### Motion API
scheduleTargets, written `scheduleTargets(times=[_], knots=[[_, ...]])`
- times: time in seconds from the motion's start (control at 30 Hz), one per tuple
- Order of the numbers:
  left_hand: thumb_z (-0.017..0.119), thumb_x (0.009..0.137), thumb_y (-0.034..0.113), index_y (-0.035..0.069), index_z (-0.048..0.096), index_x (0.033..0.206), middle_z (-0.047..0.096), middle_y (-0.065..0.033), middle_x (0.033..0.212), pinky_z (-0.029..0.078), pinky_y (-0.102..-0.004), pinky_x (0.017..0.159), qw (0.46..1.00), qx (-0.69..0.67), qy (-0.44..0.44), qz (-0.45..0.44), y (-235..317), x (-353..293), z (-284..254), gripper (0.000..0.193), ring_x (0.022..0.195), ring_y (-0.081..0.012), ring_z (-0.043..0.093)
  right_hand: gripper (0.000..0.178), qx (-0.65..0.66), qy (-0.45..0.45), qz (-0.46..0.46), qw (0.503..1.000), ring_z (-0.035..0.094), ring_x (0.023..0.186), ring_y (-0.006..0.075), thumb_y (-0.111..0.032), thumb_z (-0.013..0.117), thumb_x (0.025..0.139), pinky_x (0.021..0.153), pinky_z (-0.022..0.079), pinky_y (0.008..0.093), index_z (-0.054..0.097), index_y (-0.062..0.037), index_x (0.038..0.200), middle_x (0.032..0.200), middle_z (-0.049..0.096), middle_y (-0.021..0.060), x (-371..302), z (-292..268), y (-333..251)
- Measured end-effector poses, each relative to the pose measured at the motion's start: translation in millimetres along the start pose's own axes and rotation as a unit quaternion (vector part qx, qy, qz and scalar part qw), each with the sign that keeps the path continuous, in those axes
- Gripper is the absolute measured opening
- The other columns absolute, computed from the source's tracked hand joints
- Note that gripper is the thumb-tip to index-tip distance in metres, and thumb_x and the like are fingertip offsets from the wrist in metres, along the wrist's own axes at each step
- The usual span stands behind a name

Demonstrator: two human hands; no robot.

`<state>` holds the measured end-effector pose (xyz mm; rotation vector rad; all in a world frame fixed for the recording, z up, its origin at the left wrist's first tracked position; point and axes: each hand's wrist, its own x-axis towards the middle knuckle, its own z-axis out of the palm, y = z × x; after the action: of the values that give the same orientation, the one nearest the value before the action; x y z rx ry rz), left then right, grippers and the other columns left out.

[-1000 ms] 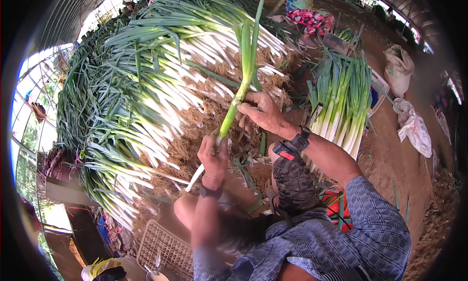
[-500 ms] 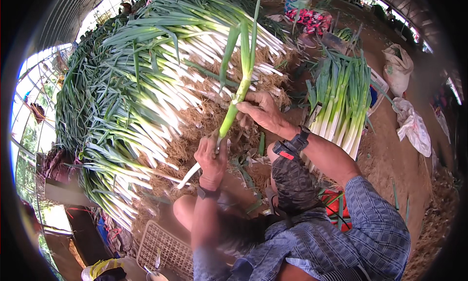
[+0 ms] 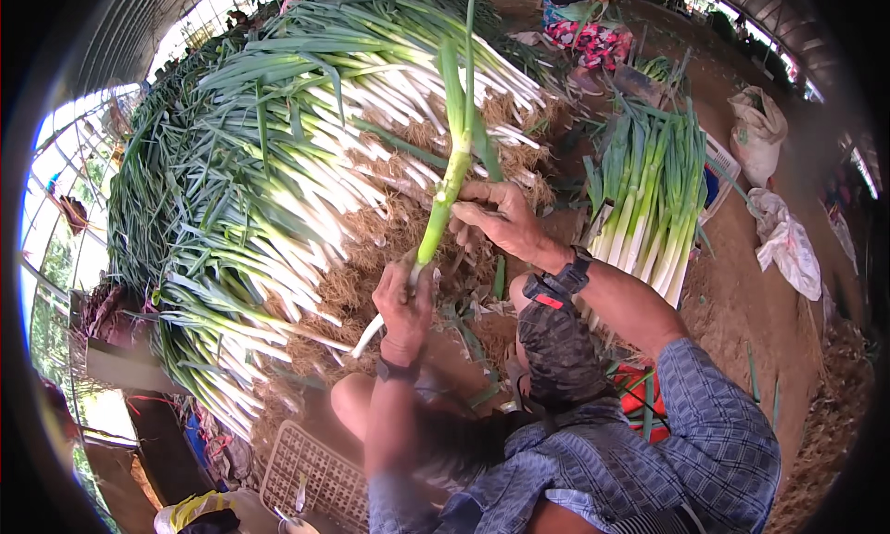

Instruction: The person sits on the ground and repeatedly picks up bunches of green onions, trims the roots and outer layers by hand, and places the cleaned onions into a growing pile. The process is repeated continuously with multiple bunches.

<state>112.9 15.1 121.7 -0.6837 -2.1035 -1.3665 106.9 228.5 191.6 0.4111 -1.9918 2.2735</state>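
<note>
Before my knees, a long green onion slants upward, its white end low and its green leaves at the top. My left hand is closed round its pale lower stalk. Beside the middle of the stalk, my right hand is closed, thumb and fingers pinched together. A broad green leaf hangs behind the stalk and reaches down to that hand; the pinched part is hidden by the fingers. Behind both hands lies a large heap of green onions, their brown roots toward me.
To the right, a bundle of green onions leans by a white crate. Pale sacks lie farther right. A plastic basket stands at lower left. At the back, another person sits. Leaf scraps litter the ground.
The broad leaf has swung from the left of the stalk to behind its right side. The onion has tilted slightly, and its white end has moved a little right.
</note>
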Motion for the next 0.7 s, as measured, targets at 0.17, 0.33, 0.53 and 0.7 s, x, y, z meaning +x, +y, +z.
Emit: scheduleTargets(times=[0.17, 0.33, 0.53, 0.7], knots=[[0.069, 0.092, 0.001, -0.002, 0.069, 0.118, 0.066, -0.0138, 0.085, 0.049, -0.0309, 0.06, 0.996, -0.082, 0.01, 0.017, -2.7, -0.5, 4.3, 0.026, 0.066, -0.018, 0.06, 0.016, 0.012, -0.026, -0.031, 0.999, 0.069, 0.069, 0.0095, -0.01, 0.067, 0.099, 0.062, 0.058, 0.0232, 0.07, 0.0021, 0.108, 0.085, 0.072, 0.0052, 2.4, -2.8, 2.4], [0.063, 0.101, 0.012, -0.002, 0.067, 0.11, 0.06, -0.0025, 0.076, 0.042, -0.0268, 0.055, 0.97, -0.206, -0.05, -0.118, 1.9, -5.0, 2.1, 0.017, 0.062, -0.0098, 0.053, 0.013, -0.006, -0.038, -0.018, 0.999, 0.068, 0.066, 0.0093, -0.01, 0.067, 0.098, 0.061, 0.057, 0.0235, 0.07, 0.0016, 0.105, 0.084, 0.071, 0.0048, 3.7, -2.2, -2.3], [0.058, 0.106, 0.033, 0.005, 0.064, 0.093, 0.053, 0.005, 0.07, 0.032, -0.0212, 0.051, 0.906, -0.328, -0.085, -0.254, 15.5, -4.8, -2.9, 0.031, 0.058, -0.002, 0.043, 0.01, -0.028, -0.013, 0.026, 0.999, 0.066, 0.061, 0.01, -0.009, 0.066, 0.096, 0.058, 0.056, 0.0243, 0.068, 0.0007, 0.096, 0.078, 0.069, 0.0036, 6.9, -5.7, 3.0], [0.058, 0.106, 0.037, 0.006, 0.064, 0.093, 0.055, 0.0039, 0.069, 0.034, -0.0212, 0.049, 0.891, -0.356, -0.095, -0.267, 8.5, -9.0, -5.3, 0.034, 0.056, -0.0029, 0.046, 0.007, 0.029, -0.029, 0.065, 0.997, 0.066, 0.06, 0.0111, -0.007, 0.065, 0.094, 0.057, 0.056, 0.0254, 0.068, -0.0009, 0.094, 0.075, 0.069, 0.004, 2.6, -8.5, 3.8]])
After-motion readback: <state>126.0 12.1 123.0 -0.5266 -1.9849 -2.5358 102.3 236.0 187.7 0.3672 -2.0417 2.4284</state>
